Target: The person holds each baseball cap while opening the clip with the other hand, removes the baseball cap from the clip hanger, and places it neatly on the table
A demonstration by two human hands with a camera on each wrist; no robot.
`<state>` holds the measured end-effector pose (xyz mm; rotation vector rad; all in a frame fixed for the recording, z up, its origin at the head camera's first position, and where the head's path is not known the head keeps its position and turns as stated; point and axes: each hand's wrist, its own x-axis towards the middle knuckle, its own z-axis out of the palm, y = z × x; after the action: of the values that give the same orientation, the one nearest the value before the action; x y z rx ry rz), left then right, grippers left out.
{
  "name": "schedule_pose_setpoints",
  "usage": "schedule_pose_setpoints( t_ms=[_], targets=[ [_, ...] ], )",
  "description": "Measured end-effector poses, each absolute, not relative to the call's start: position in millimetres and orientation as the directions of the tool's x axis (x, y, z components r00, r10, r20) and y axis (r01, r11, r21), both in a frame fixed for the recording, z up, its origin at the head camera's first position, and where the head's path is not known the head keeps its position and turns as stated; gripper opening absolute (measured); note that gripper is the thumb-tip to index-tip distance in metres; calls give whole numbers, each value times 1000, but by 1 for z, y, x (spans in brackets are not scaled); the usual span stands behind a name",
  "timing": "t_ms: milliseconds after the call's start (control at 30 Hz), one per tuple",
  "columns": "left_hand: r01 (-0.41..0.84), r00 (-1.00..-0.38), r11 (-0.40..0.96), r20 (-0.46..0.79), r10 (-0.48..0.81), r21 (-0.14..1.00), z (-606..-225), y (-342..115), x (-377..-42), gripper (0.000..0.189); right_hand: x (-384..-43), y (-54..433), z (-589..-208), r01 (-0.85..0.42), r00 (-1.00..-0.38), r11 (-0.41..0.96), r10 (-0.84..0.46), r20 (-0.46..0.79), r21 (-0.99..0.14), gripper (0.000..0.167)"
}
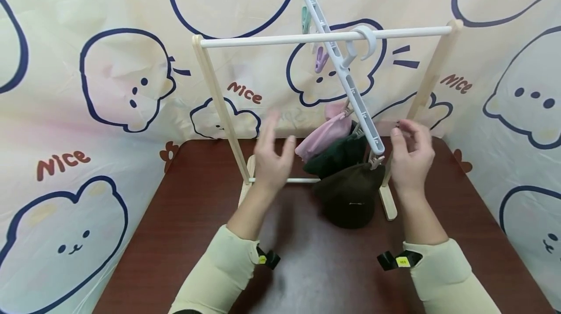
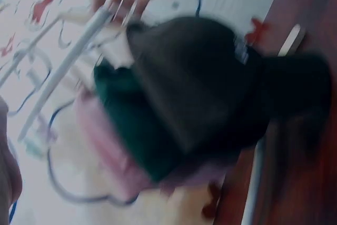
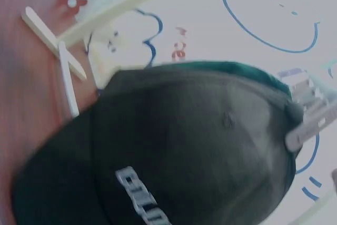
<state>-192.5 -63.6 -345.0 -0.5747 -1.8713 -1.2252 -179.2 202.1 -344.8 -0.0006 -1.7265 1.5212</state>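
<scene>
A light grey clip hanger [image 1: 337, 56] hangs by its hook on the rack's white rail [image 1: 271, 40], tilted with its near end low. From the near half hang three caps in a row: a pink cap [image 1: 324, 135], a dark green cap [image 1: 339, 156] and a dark brown cap [image 1: 350, 197] nearest me, with pale lettering [image 3: 142, 196] on its front. A clothespin [image 1: 376, 161] grips the brown cap's edge. My left hand [image 1: 272, 158], fingers extended, is left of the caps, holding nothing. My right hand [image 1: 411, 156] is beside the hanger's low end, fingers loosely bent and nothing held.
The wooden rack's left post [image 1: 223, 114] and right post [image 1: 431, 75] stand on the brown table [image 1: 193, 236]. Green [image 1: 306, 19] and purple [image 1: 321, 59] clothespins dangle from the hanger's far half. Behind is a cartoon-printed cloth [image 1: 131, 2].
</scene>
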Motion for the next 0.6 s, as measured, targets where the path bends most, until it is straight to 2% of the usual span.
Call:
schedule_pose_setpoints(
  t_ms=[133,233,433,600],
  targets=[
    [692,-706,369,690,163,621,-340,-33,-189,57,-167,189,-345,-470,-765,212,385,515,-857,24],
    [660,-751,334,592,294,673,-332,-13,-190,63,-161,183,-347,-480,-792,186,329,514,-857,24],
    [617,-765,299,466,445,728,-322,12,-188,66,-148,178,-348,-451,-823,199,283,492,-870,28],
    [626,-749,264,473,464,734,-322,20,-183,65,-137,176,-346,-481,-812,209,259,523,-851,29]
  ],
)
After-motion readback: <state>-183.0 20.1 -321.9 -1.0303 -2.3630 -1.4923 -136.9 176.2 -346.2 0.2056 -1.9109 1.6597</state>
